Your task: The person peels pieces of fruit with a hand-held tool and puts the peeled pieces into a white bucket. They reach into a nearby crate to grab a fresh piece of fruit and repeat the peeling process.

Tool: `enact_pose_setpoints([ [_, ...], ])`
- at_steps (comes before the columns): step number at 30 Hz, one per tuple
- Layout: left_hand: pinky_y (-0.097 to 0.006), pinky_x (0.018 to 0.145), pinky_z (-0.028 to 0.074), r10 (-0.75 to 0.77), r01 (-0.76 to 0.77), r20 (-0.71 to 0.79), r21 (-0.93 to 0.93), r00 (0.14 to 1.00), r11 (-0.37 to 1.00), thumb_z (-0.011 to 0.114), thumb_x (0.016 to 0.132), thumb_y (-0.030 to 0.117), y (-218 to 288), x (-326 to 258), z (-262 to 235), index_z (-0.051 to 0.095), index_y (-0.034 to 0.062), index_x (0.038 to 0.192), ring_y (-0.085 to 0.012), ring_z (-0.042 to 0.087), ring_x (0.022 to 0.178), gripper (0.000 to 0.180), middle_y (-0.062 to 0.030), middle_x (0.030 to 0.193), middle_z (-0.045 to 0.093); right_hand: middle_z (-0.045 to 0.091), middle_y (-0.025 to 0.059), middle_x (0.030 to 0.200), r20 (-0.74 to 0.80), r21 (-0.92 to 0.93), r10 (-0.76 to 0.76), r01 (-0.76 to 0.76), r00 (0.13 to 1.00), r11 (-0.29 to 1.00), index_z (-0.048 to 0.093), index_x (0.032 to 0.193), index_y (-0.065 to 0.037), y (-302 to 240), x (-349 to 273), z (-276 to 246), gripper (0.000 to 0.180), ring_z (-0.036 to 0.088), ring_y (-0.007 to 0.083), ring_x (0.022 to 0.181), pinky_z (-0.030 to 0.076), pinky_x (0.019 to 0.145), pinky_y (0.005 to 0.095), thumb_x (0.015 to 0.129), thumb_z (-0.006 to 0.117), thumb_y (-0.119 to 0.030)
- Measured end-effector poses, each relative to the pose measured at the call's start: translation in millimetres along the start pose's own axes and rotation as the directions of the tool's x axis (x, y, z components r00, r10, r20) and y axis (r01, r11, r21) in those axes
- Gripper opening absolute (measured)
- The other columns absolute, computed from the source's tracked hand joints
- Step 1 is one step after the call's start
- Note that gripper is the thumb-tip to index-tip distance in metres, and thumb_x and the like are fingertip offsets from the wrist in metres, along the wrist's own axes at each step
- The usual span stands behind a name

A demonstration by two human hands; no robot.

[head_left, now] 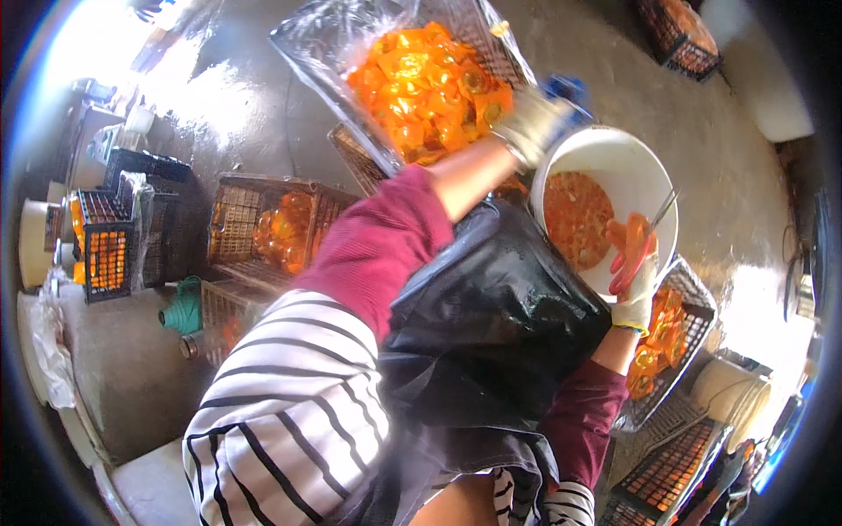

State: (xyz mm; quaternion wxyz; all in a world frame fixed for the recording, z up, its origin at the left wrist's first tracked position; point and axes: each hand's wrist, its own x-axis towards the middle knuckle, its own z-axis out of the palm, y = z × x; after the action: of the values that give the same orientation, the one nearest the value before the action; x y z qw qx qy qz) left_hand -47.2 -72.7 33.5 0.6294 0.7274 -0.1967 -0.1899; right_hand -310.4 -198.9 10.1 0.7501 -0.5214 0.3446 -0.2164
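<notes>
My left hand [548,114], in a pale glove with blue at its fingers, is smeared by motion beside the bucket's upper left rim. Whether it holds anything cannot be made out. My right hand [633,254], gloved in white with red-orange fingers, is at the right side of the white bucket [645,158]. A knife [667,206] is held in it, blade pointing up and away. Wet orange-red scraps [577,215] cover the bucket's bottom. Beyond my left forearm, glossy orange peppers [421,88], apparently cut, fill a crate [329,66] lined with clear plastic.
A black apron [500,307] covers my lap. Crates of orange peppers stand at left [285,228] and right [662,337], with another dark crate [671,469] at lower right. A teal rope spool [181,305] lies at left. Wet concrete floor [605,44] surrounds them.
</notes>
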Motion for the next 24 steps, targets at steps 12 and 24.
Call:
enact_pose_setpoints([
  [12,-0.045,0.082,0.049,0.516,-0.523,0.333,0.805,0.789,0.281,0.068,0.075,0.053,106.6,-0.8,-44.3,0.052,0.0066,0.120,-0.0332,0.059,0.100,0.066,-0.0180,0.104,0.063,0.065,0.0136,0.110,0.081,0.007,0.063,-0.063,0.995,0.998,0.051,0.127,-0.009,26.0,0.5,-21.2,0.047,0.063,0.0238,0.093,0.048,0.078,0.0320,0.096,0.045,-0.045],
  [24,-0.044,0.090,0.046,0.134,0.298,-0.327,0.934,0.936,0.200,0.058,0.084,0.039,97.6,82.0,-336.2,0.064,0.0116,0.111,-0.0323,0.059,0.107,0.039,-0.0156,0.117,0.061,0.065,0.0150,0.112,0.094,-0.048,0.089,-0.084,0.992,0.995,0.048,0.130,-0.009,29.5,34.5,28.2,0.052,0.064,0.0238,0.093,0.048,0.073,0.0281,0.096,0.044,-0.047],
])
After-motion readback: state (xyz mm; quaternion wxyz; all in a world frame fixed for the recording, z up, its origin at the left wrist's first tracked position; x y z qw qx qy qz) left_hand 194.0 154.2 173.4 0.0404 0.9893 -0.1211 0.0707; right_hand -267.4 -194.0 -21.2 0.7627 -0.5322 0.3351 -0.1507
